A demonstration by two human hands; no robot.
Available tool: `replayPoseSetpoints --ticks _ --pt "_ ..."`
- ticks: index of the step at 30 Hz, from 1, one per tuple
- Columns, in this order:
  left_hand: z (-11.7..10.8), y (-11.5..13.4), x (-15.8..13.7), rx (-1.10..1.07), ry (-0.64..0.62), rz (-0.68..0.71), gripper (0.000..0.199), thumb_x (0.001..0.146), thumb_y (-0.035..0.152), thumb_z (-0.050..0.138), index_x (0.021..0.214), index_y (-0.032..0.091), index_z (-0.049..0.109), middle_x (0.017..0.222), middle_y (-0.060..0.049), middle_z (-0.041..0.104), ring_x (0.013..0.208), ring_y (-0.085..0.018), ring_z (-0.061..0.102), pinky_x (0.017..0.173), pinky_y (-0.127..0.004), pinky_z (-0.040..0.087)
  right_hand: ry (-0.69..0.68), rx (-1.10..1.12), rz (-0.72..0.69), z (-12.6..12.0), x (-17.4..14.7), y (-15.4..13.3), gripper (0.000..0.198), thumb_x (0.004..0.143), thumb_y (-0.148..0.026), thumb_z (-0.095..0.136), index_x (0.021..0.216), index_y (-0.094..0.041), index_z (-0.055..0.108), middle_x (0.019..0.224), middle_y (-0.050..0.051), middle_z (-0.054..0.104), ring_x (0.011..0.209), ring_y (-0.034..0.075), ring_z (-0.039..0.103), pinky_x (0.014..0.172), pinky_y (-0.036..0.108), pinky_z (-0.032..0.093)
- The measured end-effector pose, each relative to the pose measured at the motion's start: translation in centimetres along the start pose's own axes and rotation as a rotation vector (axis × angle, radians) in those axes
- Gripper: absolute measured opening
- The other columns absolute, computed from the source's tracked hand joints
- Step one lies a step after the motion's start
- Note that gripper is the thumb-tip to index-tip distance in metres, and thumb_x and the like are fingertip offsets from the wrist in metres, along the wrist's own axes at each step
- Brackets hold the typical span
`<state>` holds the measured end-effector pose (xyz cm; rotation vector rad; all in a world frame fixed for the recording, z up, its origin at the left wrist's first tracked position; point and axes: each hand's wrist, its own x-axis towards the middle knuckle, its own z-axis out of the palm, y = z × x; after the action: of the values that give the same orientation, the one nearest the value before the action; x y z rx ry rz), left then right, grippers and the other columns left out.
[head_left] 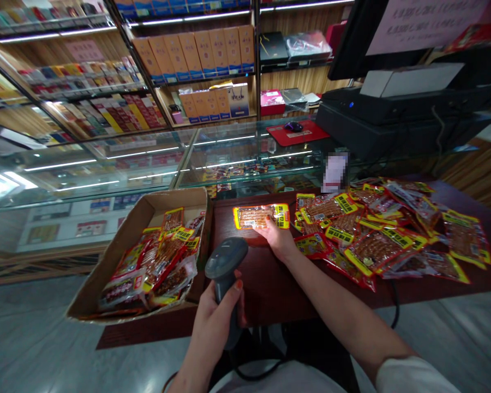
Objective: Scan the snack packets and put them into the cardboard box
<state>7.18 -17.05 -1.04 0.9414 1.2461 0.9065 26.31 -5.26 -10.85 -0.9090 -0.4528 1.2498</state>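
My left hand (pixel 217 311) is wrapped round the handle of a grey barcode scanner (pixel 226 257), its head tilted up toward the far side of the table. A cable runs down from the handle toward my lap. My right hand (pixel 276 238) grips a snack packet (pixel 257 216) by its near right edge, thumb on top. The packet is clear with yellow and black ends, shows brown strips inside, and is brightly lit. It is held just above the dark red table (pixel 265 278), beyond the scanner.
An open cardboard box (pixel 85 289) with several snack packets stands on the left. A heap of similar packets (pixel 376 234) covers the table's right side. Behind are a glass counter (pixel 213 150), a mouse (pixel 293 126) on a red mat, a monitor (pixel 347 49) and stocked shelves.
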Motion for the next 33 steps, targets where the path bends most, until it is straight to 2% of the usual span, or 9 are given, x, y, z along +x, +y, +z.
replayPoseSetpoints --ticks 5,9,13,17,20,25,28,30,33 --pt "-0.1 -0.1 -0.2 0.002 -0.007 0.000 0.046 0.074 0.052 0.076 0.100 0.018 0.060 0.057 0.007 0.059 0.039 -0.010 0.050 0.039 -0.021 0.043 0.017 0.138 -0.028 1.1 -0.7 -0.4 0.029 0.069 -0.036 0.081 0.090 -0.023 0.067 0.093 0.000 0.078 0.093 0.023 0.075 0.087 0.041 0.063" --pt "-0.1 -0.7 0.3 -0.020 0.009 -0.010 0.047 0.074 0.052 0.076 0.102 0.018 0.060 0.057 0.007 0.059 0.038 -0.009 0.051 0.038 -0.020 0.042 0.057 0.134 -0.001 1.1 -0.8 -0.7 0.025 0.069 -0.033 0.081 0.086 -0.022 0.067 0.087 -0.001 0.078 0.082 0.020 0.075 0.083 0.036 0.064" --pt "-0.2 -2.5 1.2 -0.045 0.027 -0.065 0.049 0.072 0.052 0.076 0.102 0.017 0.060 0.056 0.007 0.059 0.037 -0.009 0.051 0.037 -0.019 0.041 0.096 0.150 -0.032 0.3 -0.6 -1.2 0.024 0.073 -0.029 0.080 0.091 -0.022 0.066 0.087 -0.002 0.078 0.080 0.017 0.075 0.077 0.031 0.065" --pt "-0.7 -4.8 2.2 -0.080 0.032 -0.124 0.052 0.067 0.053 0.077 0.099 0.017 0.060 0.053 0.008 0.057 0.034 -0.009 0.049 0.035 -0.019 0.037 0.209 0.234 -0.036 0.5 -1.1 -2.3 0.018 0.079 -0.024 0.075 0.094 -0.021 0.065 0.083 -0.002 0.077 0.073 0.015 0.075 0.070 0.029 0.065" --pt "-1.1 -5.7 2.5 -0.096 0.007 -0.130 0.050 0.068 0.053 0.076 0.099 0.017 0.059 0.052 0.008 0.056 0.034 -0.009 0.049 0.035 -0.019 0.037 0.153 0.312 -0.034 3.8 -2.2 -3.5 0.014 0.084 -0.022 0.071 0.096 -0.020 0.065 0.083 -0.001 0.078 0.074 0.014 0.074 0.076 0.030 0.065" --pt "-1.4 -5.5 2.5 -0.092 -0.017 -0.128 0.048 0.070 0.051 0.075 0.100 0.017 0.060 0.053 0.007 0.057 0.035 -0.009 0.049 0.035 -0.019 0.038 -0.346 0.277 0.105 14.0 -4.1 -4.1 0.029 0.081 -0.038 0.076 0.104 -0.022 0.065 0.095 0.001 0.078 0.088 0.020 0.074 0.090 0.043 0.061" --pt "-1.4 -5.3 2.4 -0.082 -0.014 -0.122 0.048 0.071 0.051 0.074 0.100 0.016 0.059 0.053 0.007 0.057 0.035 -0.009 0.049 0.035 -0.019 0.038 -0.450 0.158 0.187 16.8 -4.3 -3.5 0.043 0.078 -0.045 0.078 0.113 -0.026 0.063 0.108 0.002 0.076 0.101 0.023 0.072 0.096 0.046 0.055" --pt "-1.5 -5.4 2.4 -0.080 -0.005 -0.119 0.049 0.071 0.052 0.074 0.101 0.016 0.059 0.053 0.008 0.056 0.035 -0.009 0.049 0.035 -0.019 0.037 -0.404 0.021 0.126 15.3 -4.1 -3.2 0.045 0.081 -0.046 0.074 0.120 -0.029 0.061 0.118 0.002 0.073 0.111 0.023 0.069 0.101 0.045 0.051" --pt "-1.6 -5.5 2.5 -0.072 -0.002 -0.124 0.050 0.070 0.052 0.075 0.101 0.016 0.059 0.053 0.008 0.057 0.035 -0.009 0.049 0.035 -0.019 0.037 -0.327 -0.354 -0.085 8.7 -4.0 -3.8 0.034 0.088 -0.041 0.063 0.118 -0.026 0.066 0.121 0.006 0.072 0.118 0.023 0.065 0.106 0.045 0.045"
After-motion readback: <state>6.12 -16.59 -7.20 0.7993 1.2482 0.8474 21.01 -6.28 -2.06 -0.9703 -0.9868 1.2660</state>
